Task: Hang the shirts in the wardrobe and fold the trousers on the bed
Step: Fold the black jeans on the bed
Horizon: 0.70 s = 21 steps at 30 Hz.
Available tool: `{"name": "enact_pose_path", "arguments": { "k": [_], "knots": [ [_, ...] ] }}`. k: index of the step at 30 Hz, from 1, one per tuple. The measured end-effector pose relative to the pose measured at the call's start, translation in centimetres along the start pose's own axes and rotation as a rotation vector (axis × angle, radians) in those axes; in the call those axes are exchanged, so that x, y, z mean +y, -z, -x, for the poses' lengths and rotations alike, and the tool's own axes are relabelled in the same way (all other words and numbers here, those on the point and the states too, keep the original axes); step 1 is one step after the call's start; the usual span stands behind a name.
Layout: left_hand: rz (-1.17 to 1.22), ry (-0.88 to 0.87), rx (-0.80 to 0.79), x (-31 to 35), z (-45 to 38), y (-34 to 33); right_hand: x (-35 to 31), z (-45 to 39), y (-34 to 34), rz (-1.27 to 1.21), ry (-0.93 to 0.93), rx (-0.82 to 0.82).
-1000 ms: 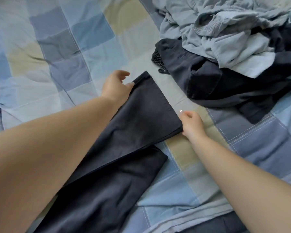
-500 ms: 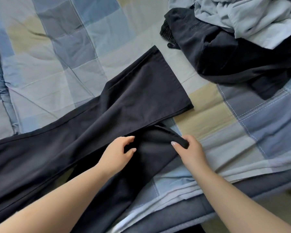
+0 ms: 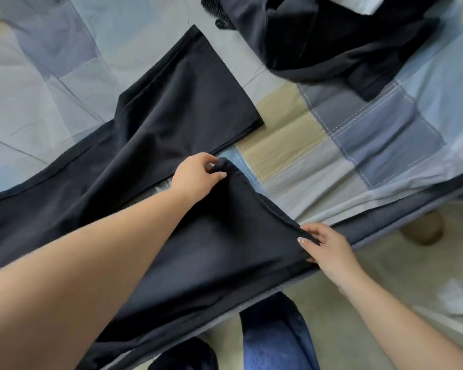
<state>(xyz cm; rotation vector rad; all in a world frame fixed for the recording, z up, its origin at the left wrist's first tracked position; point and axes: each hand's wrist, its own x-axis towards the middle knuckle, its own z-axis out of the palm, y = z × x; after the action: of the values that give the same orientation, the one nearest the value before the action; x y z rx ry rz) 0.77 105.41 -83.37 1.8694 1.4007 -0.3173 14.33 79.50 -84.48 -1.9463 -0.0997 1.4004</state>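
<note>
Dark, soft trousers (image 3: 155, 124) lie on the bed (image 3: 358, 145), spread out under and beyond both hands. The left hand (image 3: 195, 174) pinches one corner of the near leg's hem. The right hand (image 3: 329, 247) pinches the other corner. I think they hold it this way to pull the leg flat and lay it over the far leg. The cloth looks smooth.

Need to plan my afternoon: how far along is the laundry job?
Early. Done: one trouser leg lies flat on the bed. In hand: left hand and right hand pinch the other leg's hem. Left: folding, and the dark pile.
</note>
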Motion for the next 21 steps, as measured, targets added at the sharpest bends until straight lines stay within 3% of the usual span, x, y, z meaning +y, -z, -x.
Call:
{"name": "enact_pose_path", "arguments": {
  "k": [4, 9, 14, 15, 18, 19, 21],
  "knots": [
    [-0.073, -0.196, -0.044, 3.7, -1.2, 1.9, 0.3, 0.5, 1.3, -0.110, 0.053, 0.076],
    [0.019, -0.180, -0.191, 6.0, -2.1, 2.1, -0.7, 0.5, 2.4, -0.096, 0.088, 0.052],
    [-0.061, -0.334, -0.046, 7.8, -0.1, 2.0, -3.6, 0.9, 1.6, -0.232, 0.141, -0.114],
    [-0.011, -0.320, -0.125, 8.2, 0.7, 1.9, -4.3, 1.1, 1.0, -0.279, 0.167, -0.142],
    [0.131, -0.228, -0.568, 9.2, 3.3, 1.0, -6.8, 1.2, -1.2, -0.433, 0.219, -0.241],
    [0.082, -0.270, -0.628, 9.2, 3.8, 0.8, -7.6, 1.0, -1.8, -0.459, 0.229, -0.272],
    [-0.005, -0.371, -0.586, 9.0, 4.2, 0.8, -9.0, 0.4, -2.7, -0.472, 0.245, -0.296]
  ]
}}
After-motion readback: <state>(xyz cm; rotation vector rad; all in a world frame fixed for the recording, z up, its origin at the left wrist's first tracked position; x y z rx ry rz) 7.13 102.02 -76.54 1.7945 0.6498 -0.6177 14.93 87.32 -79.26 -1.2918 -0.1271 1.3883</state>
